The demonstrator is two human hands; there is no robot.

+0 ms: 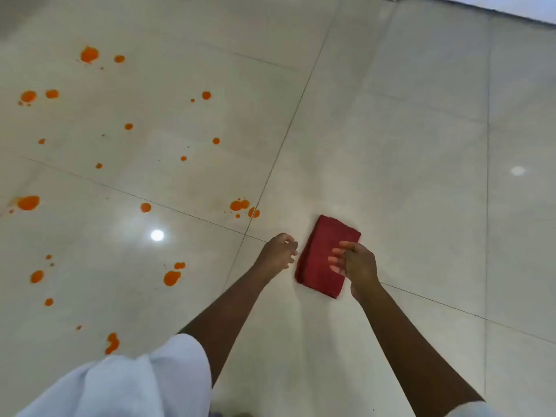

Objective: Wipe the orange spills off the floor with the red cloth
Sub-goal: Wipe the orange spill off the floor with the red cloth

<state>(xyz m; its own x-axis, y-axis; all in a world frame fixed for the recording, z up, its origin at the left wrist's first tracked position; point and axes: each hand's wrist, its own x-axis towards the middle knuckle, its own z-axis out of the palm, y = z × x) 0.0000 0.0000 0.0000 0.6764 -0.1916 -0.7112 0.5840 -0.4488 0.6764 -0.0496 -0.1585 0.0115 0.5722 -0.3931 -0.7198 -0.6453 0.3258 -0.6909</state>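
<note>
Seen from above, looking down at a glossy floor of large pale cream tiles (pixel 391 130) crossed by thin dark grout lines. Lying flat on the floor a little right of centre: a folded dark red terry cloth (pixel 323 251), rectangular, tilted with its far end leaning right. Two bare forearms reaching in from the bottom edge towards it.

Left hand (pixel 278 252) just beside the cloth's left long edge, fingers curled loosely, fingertips near or touching that edge; contact cannot be told through the blur. Nothing gripped.

Right hand (pixel 356 263) over the cloth's near right corner, fingers (pixel 337 260) spread loosely above the fabric, open wide and closed on nothing; whether resting on the cloth or just above it cannot be told.

Scattered across the left half of the floor: many bright orange liquid spills (pixel 171 277), from round blobs to tiny specks. Nearest cluster (pixel 243 207) just beyond and left of the cloth, on a grout line, apart from the fabric. Further blobs at the far left (pixel 28 202) and at the top left (pixel 89 54).

At the bottom left, a fold of white fabric clothing (pixel 135 383), by the left arm. Two small round light reflections on the tiles.
</note>
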